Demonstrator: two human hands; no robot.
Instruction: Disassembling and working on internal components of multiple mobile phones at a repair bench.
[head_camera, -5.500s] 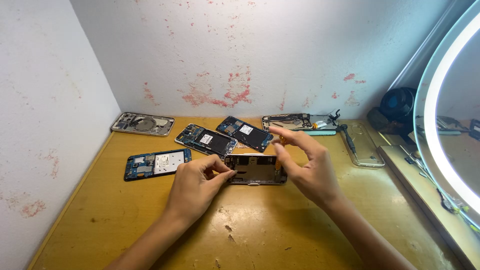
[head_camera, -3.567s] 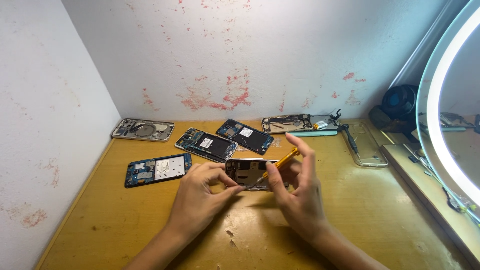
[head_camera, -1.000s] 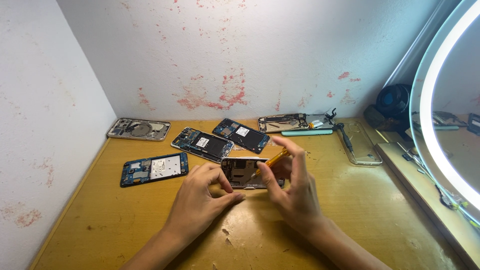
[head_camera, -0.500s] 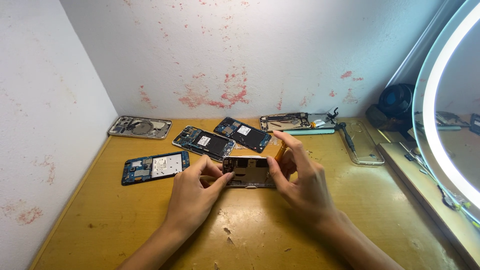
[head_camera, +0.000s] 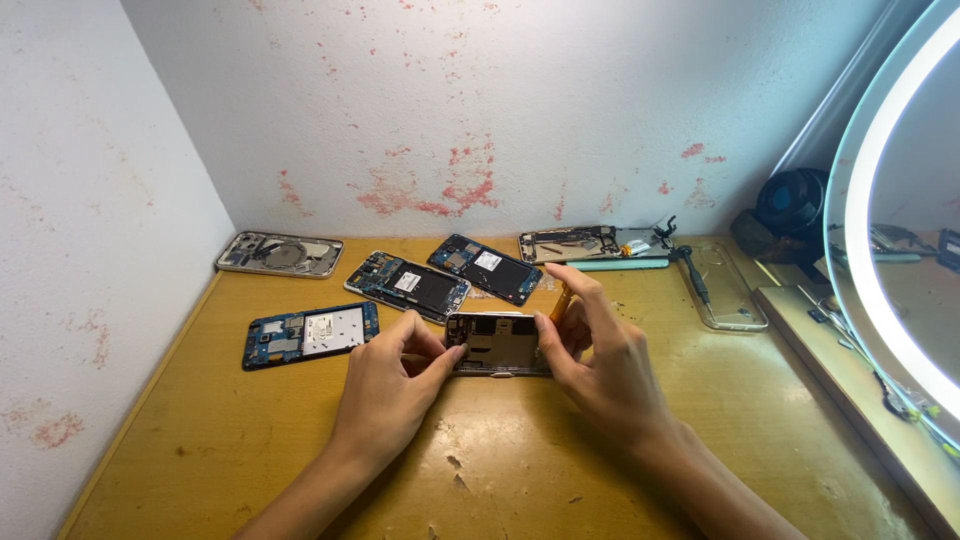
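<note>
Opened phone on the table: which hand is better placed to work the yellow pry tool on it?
Probably the right hand: the yellow pry tool is in its grip at the opened phone. The left hand steadies the phone's left end.

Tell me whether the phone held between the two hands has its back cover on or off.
Off: the opened silver-framed phone, gripped by the left hand and right hand, shows bare metal insides.

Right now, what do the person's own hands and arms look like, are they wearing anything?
Both the left hand and right hand are bare: no gloves, rings or watch visible. The forearms are uncovered too, no sleeves showing. Fingernails look short and unpainted.
</note>
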